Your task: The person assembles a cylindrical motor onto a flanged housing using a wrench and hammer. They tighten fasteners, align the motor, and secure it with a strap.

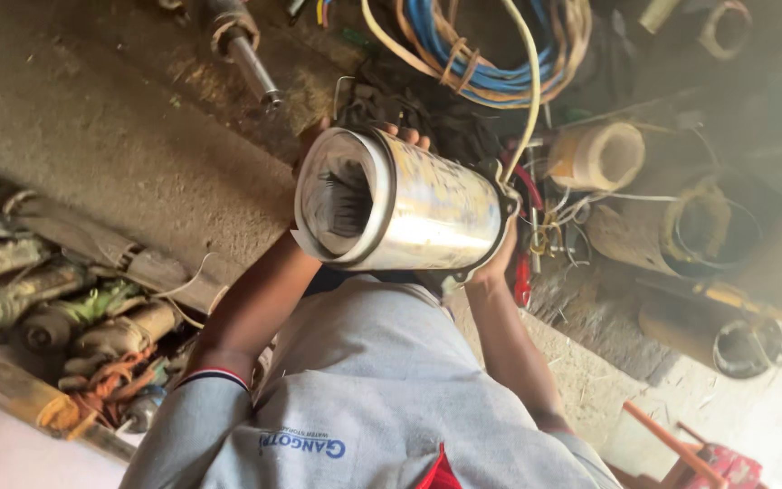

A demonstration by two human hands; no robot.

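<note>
Held up off the ground in front of the chest: a shiny steel cylinder (418, 213), lying on its side, open mouth turned toward the camera, dark toothed slots visible inside. Left hand (319, 140) wrapped round the far side of the open end, fingertips (409, 136) curled over the top edge and pressing on the metal. Right hand (500, 258) tucked under the flanged end, taking weight from below; mostly hidden there, so impossible to tell whether spread or closed. Probably best kept level, with both ends carried evenly, palms well under rather than fingertips alone, and skin kept away from the sharp rim. Running up from the flanged end, a white cable (532, 91), worth keeping slack and unsnagged. Just beyond the cylinder, a coil of blue and tan cables (491, 54); beside the flanged end, a cream tube (601, 156) and rusty round housings (703, 226). Beyond the open end, a metal shaft (251, 54) on the concrete floor (119, 154). Below the cylinder, a grey shirt (373, 389).
</note>
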